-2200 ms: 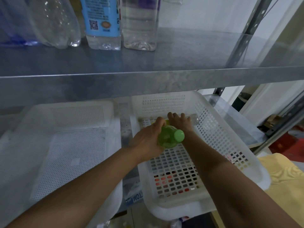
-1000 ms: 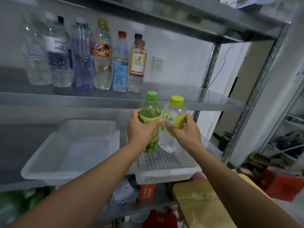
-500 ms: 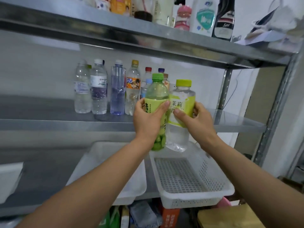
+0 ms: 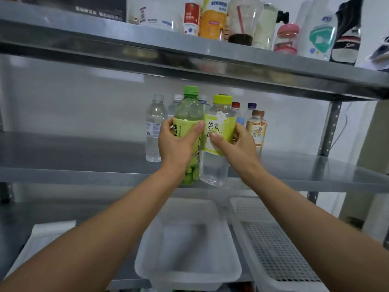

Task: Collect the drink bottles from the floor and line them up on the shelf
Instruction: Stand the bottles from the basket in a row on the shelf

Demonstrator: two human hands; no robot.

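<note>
Held two bottles upright, touching. Clasped green-capped bottle (image 4: 188, 108) by its label in left hand (image 4: 176, 144), yellow-capped bottle (image 4: 221, 123) likewise in right hand (image 4: 237, 148), before the shelf (image 4: 84, 157).

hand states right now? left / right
Left hand: closed around the green-capped bottle, held upright.
Right hand: closed around the yellow-capped bottle, held upright beside the other.

storeroom | steel shelving (image 4: 210, 66) | stocked bottles (image 4: 154, 127) | plastic bins (image 4: 187, 275)
</note>
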